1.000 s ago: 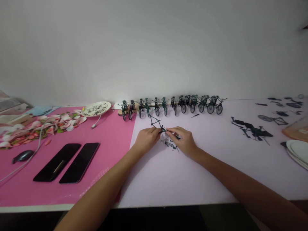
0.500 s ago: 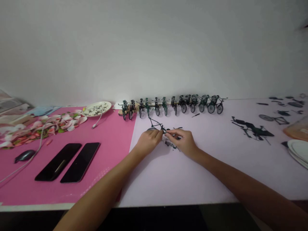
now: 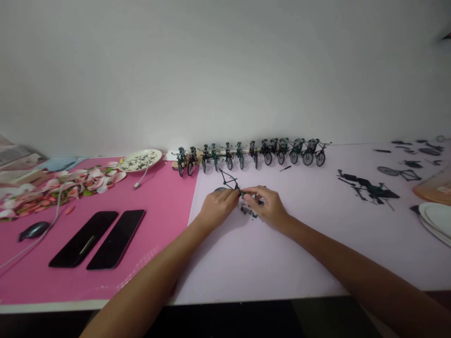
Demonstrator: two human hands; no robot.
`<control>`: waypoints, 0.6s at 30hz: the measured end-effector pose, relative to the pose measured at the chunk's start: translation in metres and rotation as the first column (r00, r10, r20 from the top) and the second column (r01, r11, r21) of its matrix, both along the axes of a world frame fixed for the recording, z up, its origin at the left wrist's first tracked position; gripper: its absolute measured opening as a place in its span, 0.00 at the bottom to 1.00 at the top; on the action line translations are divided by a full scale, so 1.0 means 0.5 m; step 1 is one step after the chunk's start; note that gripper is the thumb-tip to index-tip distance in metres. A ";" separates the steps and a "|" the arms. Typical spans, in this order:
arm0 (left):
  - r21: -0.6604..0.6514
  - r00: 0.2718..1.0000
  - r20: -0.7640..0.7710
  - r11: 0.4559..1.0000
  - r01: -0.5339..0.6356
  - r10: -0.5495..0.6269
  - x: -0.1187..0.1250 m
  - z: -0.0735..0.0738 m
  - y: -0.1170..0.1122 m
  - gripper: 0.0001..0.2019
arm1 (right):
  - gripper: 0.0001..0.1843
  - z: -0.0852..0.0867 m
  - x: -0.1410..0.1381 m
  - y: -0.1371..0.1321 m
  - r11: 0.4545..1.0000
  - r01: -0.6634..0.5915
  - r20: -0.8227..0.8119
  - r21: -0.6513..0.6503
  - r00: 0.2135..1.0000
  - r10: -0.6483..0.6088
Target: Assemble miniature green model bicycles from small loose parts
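Observation:
A small dark bicycle frame [image 3: 229, 180] from a model bike is up between my two hands over the pale lilac sheet. My left hand [image 3: 220, 205] is closed, its fingers pinching the frame's near end. From the other side, my right hand [image 3: 267, 205] brings thumb and forefinger to the same end; whether a smaller part sits between them is hidden. Beneath the hands lie small model parts [image 3: 249, 212], and a wheel [image 3: 221, 189] shows partly behind my left fingers.
A row of model bicycles [image 3: 239, 155] stands along the wall. Loose dark parts [image 3: 373, 187] lie at right, near white plates [image 3: 437, 218]. On the pink sheet are two black phones [image 3: 116, 239], a mouse [image 3: 34, 231], petals [image 3: 70, 188], a cable and a plate of bits [image 3: 141, 160].
My right fingers have shifted slightly and closed in on the frame's near end. The frame has tilted a little; my left hand keeps its pinch. The view has moved slightly.

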State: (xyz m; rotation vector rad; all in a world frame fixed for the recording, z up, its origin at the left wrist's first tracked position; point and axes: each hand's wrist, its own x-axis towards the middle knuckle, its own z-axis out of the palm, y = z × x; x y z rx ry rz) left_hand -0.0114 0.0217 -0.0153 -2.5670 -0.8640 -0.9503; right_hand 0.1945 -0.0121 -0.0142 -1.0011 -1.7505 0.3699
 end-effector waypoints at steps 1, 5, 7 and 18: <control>-0.035 0.998 0.058 0.999 0.014 -0.012 0.000 0.000 0.001 0.12 | 0.16 0.003 0.003 -0.001 1.000 -0.003 -0.005 -0.005 1.000 0.003; -0.193 0.956 0.289 0.975 0.106 -0.046 -0.002 0.002 0.000 0.11 | 0.20 0.010 0.014 -0.001 1.000 0.025 -0.057 -0.005 0.998 -0.025; -0.227 0.939 0.343 0.966 0.121 -0.037 -0.003 0.003 -0.002 0.11 | 0.21 0.010 0.018 0.002 0.999 0.047 -0.064 0.003 0.997 -0.046; -0.038 0.888 0.444 0.988 0.150 -0.118 -0.001 0.011 -0.006 0.07 | 0.13 0.006 0.018 0.018 0.989 0.078 0.017 0.126 0.997 -0.081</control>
